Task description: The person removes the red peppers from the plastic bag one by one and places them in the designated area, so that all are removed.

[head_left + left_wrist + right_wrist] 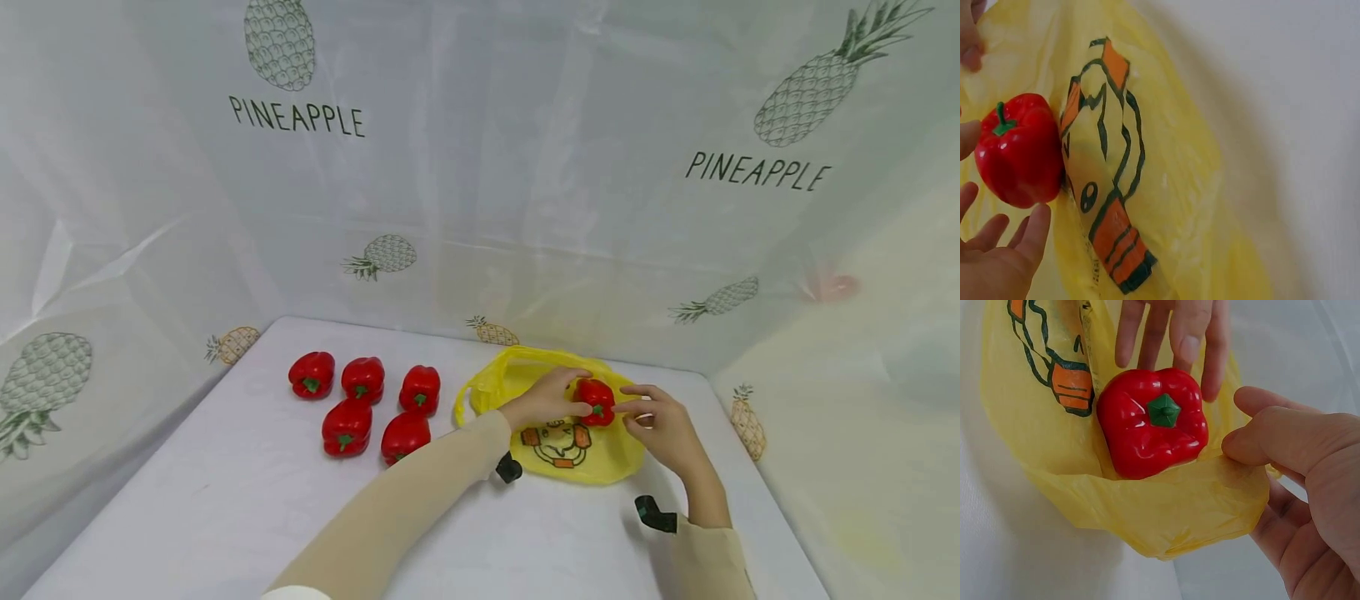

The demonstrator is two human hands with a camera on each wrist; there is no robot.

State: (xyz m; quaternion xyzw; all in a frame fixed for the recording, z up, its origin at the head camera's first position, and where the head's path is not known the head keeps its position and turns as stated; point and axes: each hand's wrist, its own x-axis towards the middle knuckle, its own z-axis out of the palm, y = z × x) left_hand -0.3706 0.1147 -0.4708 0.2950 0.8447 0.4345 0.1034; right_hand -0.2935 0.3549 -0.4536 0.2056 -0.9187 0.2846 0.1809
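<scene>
A glossy red bell pepper (596, 402) with a green stem sits on the yellow plastic bag (626, 458). In the right wrist view, a fold of the bag covers the lower edge of the pepper (1150, 425). My left hand (551, 397) is at the pepper's left side, its fingers spread and fairly straight around it. The left wrist view shows a fingertip close to the underside of the pepper (1019, 153). On the right, my right hand (662, 425) pinches the bag's edge between thumb and fingers; some of those fingers are hidden behind the plastic.
Several more red bell peppers (347, 427) stand in two rows on the white table (225, 492), left of the bag. Behind the table hangs a pale sheet (525, 167) with pineapple prints. Black wrist camera mounts (656, 514) stick out from both wrists.
</scene>
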